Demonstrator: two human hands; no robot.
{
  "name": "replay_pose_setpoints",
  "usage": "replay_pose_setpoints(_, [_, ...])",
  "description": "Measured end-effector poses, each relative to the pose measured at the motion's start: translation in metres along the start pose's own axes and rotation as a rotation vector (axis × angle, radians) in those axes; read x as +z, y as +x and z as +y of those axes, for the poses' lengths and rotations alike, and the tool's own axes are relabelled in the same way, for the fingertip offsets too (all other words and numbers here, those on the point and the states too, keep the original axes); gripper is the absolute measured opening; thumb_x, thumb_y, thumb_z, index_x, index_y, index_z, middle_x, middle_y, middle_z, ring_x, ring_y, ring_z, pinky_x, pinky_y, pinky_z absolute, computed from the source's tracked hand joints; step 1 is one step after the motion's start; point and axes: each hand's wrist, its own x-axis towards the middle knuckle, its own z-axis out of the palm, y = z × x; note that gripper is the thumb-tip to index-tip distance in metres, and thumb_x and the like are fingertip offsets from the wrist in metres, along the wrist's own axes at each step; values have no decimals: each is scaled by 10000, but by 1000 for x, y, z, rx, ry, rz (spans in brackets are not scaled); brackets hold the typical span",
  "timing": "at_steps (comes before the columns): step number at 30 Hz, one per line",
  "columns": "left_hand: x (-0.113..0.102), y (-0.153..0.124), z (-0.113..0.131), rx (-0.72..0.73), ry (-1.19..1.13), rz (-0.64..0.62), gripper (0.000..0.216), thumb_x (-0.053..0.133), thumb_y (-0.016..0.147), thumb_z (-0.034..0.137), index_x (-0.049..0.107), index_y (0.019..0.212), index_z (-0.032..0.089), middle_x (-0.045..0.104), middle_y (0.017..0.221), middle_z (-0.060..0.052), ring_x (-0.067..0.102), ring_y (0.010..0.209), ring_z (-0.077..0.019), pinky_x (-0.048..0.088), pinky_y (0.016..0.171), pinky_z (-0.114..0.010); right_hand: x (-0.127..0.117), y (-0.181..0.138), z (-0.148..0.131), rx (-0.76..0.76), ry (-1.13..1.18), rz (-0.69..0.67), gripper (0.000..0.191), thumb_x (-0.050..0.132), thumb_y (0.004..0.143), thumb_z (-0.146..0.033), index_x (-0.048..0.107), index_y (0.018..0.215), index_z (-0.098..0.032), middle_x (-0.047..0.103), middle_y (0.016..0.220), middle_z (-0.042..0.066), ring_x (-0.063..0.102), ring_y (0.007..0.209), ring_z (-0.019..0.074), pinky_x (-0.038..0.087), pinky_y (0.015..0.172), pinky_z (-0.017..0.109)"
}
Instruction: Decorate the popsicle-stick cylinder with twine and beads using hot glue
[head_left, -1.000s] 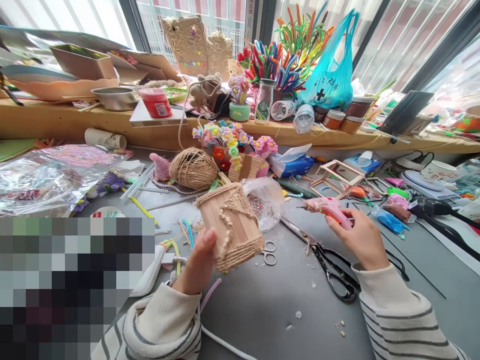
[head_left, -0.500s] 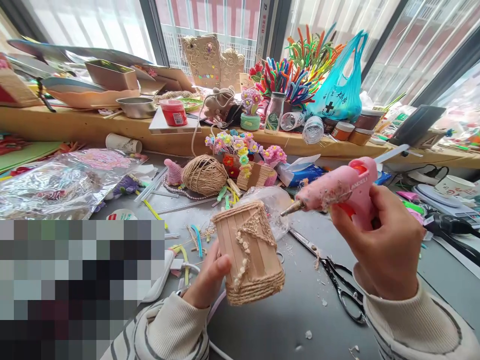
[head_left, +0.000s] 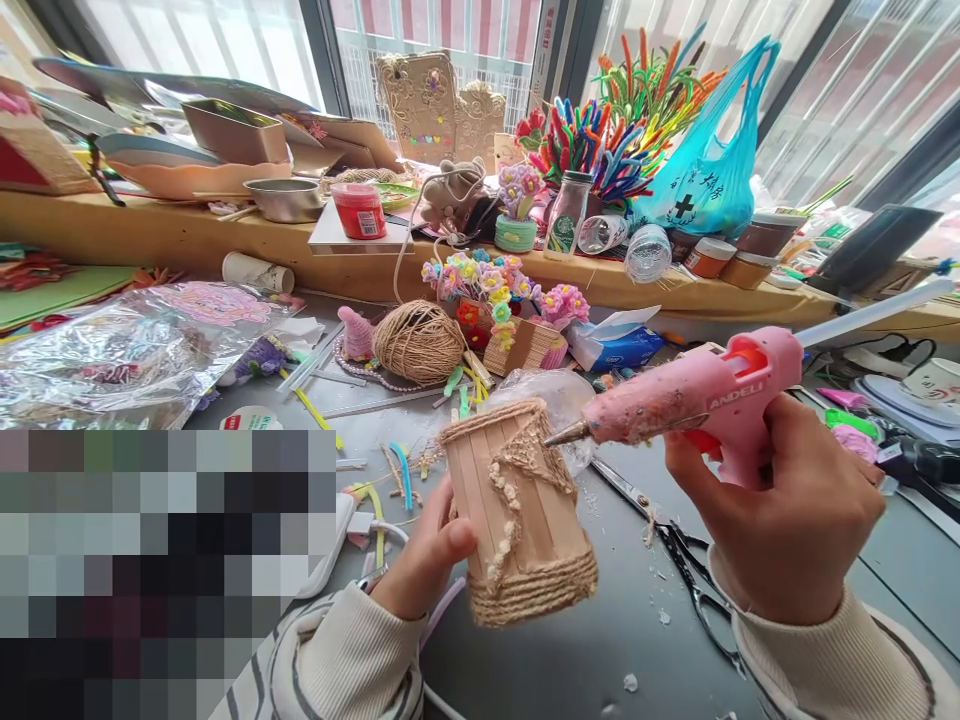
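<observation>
Gripping a small wooden box with the thumb on its near side, the person's left hand keeps it tilted to the right of the ball of twine and nearer the person. The right hand is wrapped around the handle of a pink glue gun, farther right of the ball, its nozzle pointing at the box's rope trim, though whether it touches cannot be told. Black scissors lie right of the ball, and a blue tissue pack sits beyond the flowers on that same side.
</observation>
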Motion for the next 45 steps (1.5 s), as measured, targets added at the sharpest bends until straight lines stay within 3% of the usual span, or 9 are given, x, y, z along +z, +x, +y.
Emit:
replay_pose_setpoints(7, [0,2,0,14,8,-23,707,717,589,566,558,1213,272,651,1150,-57,461,1220,-363,379,1005,-479,1,-1,-1,-31,1,9,233,626,745,-343,512,820,-155,564,671,16,504,572,113,335,526,269])
replay_pose_setpoints(21, [-7,6,-5,-7,66,-27,705,691,602,567,546,1222,262,638,1174,-67,473,1201,-370,396,979,-497,0,0,-3,-3,-21,-25,221,565,783,-365,492,820,-159,554,655,19,487,552,115,337,522,272])
replay_pose_setpoints(31, [-9,8,-8,1,82,-25,650,668,604,579,563,1197,335,651,1107,-4,486,1189,-340,373,1011,-493,0,-2,-1,-20,-9,-27,208,594,773,-327,506,791,-139,579,680,38,522,581,116,340,522,265])
replay_pose_setpoints(39, [-11,4,-11,-15,24,5,789,685,576,607,497,1266,274,599,1234,-76,436,1235,-381,335,1020,-532,0,0,0,-57,-3,-30,198,595,783,-309,483,733,-154,560,650,44,546,609,142,326,518,279])
replay_pose_setpoints(45, [-9,3,-9,-14,18,53,643,716,573,563,594,1141,286,621,1215,-47,408,1264,-376,330,1040,-496,-1,0,0,-42,-4,-45,183,587,785,-322,485,725,-183,522,600,21,544,624,164,339,518,287])
